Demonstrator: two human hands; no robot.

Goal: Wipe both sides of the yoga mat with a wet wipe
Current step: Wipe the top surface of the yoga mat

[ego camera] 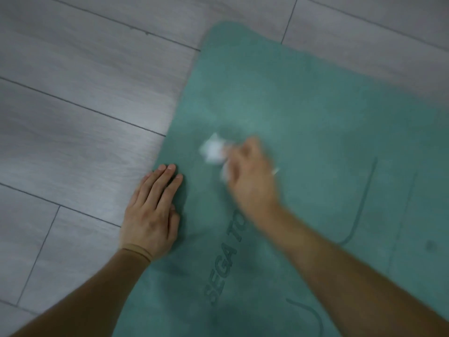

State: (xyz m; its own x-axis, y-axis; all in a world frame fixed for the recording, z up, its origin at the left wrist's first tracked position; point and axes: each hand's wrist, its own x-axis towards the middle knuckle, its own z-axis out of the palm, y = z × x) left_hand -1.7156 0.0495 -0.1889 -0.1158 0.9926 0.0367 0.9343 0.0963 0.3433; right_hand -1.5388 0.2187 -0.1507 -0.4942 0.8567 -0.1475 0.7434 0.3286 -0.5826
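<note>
A: Grey plank floor (73, 113) all round, teal yoga mat (303, 105) laid flat on it, running from near right to a rounded far corner. Printed side is up, lettering near the bottom.

B: Hands, near one first?

A: Left hand (151, 212) is near the mat's left edge, fingers straight and together, pressed flat, half on mat, half over the floor. Grasping nothing, just pinning. Thin band at that wrist.

B: And the other?

A: Right hand (250, 173) is a bit farther, mid-mat, fingers curled round a bunched white wet wipe (212, 150). Wipe sticks out on the far-left side of the fingers, looks down on the mat. Heavy blur on that hand, so exact finger grip is hard to read.

B: Risks?

A: My read: the wipe is wadded, so little of it touches and streaks or missed strips are likely, especially the far corner, which is well apart from the hand. Only the left edge is pinned, so a hard stroke could ripple or drag the mat on smooth planks. The wipe could also slip out of a loose grip.

B: Progress?

A: Top side is being worked, I'd judge. Underside can't be seen, so the flip is probably not yet done.
</note>
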